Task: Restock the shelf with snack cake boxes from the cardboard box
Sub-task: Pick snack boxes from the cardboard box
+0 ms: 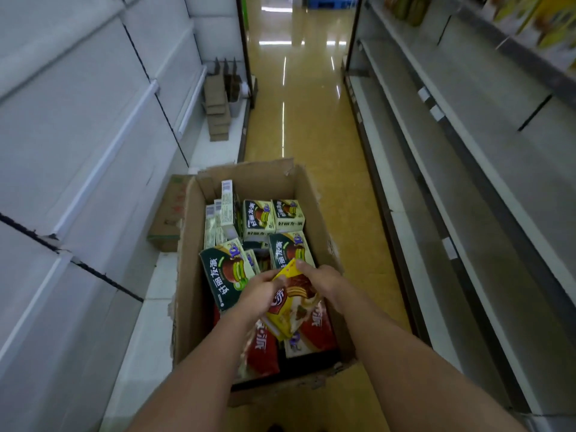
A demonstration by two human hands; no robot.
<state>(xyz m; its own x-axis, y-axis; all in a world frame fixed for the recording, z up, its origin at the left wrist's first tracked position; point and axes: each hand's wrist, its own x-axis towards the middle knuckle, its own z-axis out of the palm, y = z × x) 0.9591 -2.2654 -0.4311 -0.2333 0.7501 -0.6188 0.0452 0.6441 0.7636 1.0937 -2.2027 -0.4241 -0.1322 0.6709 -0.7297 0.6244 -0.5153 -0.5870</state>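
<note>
While over the cardboard box [199,291], both hands [290,285] gripping one yellow snack cake box [293,310].

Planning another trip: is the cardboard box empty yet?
No. The cardboard box still holds many green snack boxes and red ones.

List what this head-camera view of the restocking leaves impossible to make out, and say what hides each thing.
- Head view: bottom of the cardboard box, covered by snack boxes.
- Yellow box front, partly masked by left hand and right hand.
- Products on the top right shelf, blurred and cut off by the frame edge.
</note>
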